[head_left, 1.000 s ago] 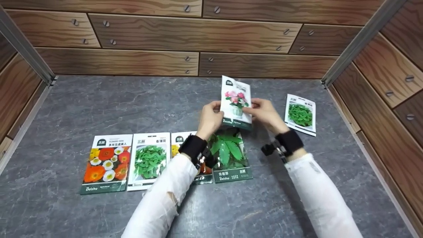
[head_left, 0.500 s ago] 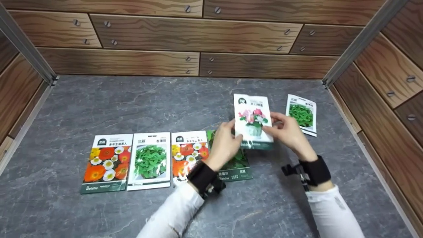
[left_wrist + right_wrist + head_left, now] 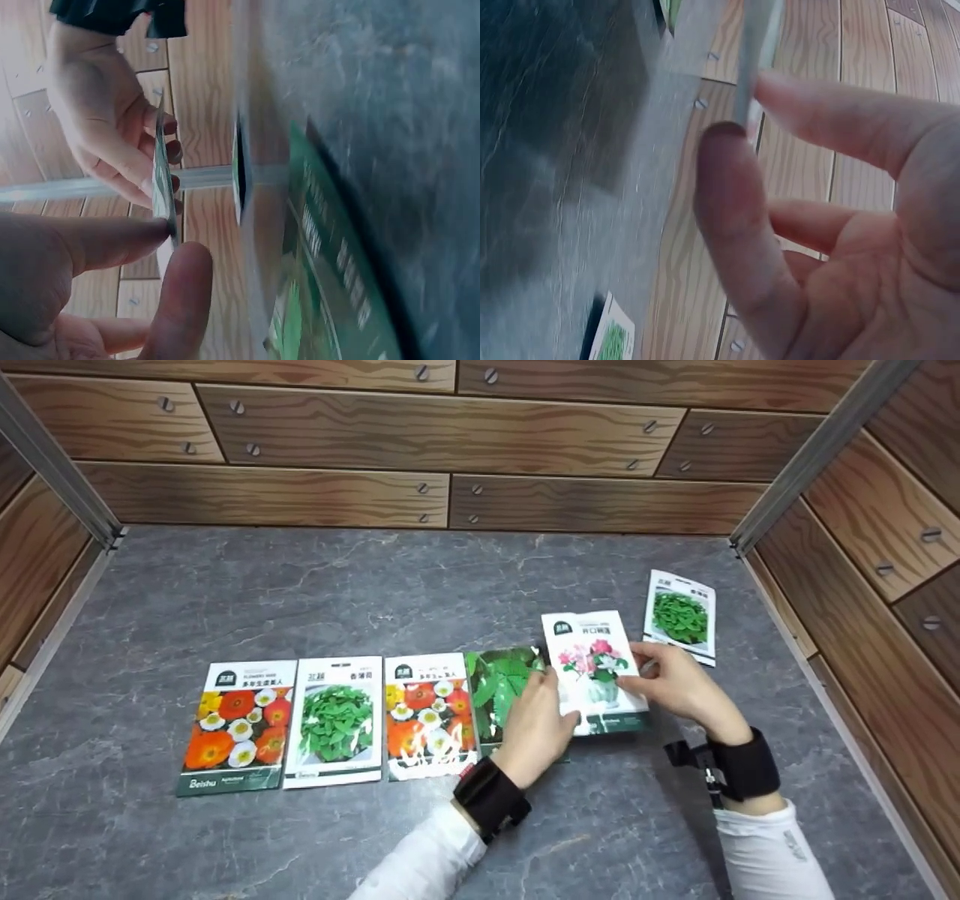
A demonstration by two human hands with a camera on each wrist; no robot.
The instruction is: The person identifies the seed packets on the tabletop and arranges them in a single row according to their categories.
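A white seed packet with pink flowers in a pot [image 3: 596, 679] is held above the grey table between both hands. My left hand [image 3: 536, 727] pinches its left edge between thumb and finger, and my right hand [image 3: 682, 690] pinches the right edge. In the left wrist view the packet [image 3: 161, 172] shows edge-on, raised off the table. Just left of it lies a green-leaf packet [image 3: 499, 679], partly covered by my left hand. The right wrist view shows my right thumb and a finger [image 3: 817, 112] at the packet's edge.
Left of the green-leaf packet lie a poppy packet [image 3: 431, 720], a mint-like green packet [image 3: 335, 724] and another poppy packet [image 3: 236, 727], side by side in a row. Another green packet [image 3: 680, 615] lies at the back right. Wood-patterned walls [image 3: 337, 435] enclose the table [image 3: 300, 592].
Both hands have carried the pink-flower packet to the right and toward the person, from over the green-leaf packet to its right side. The other packets have stayed in place.
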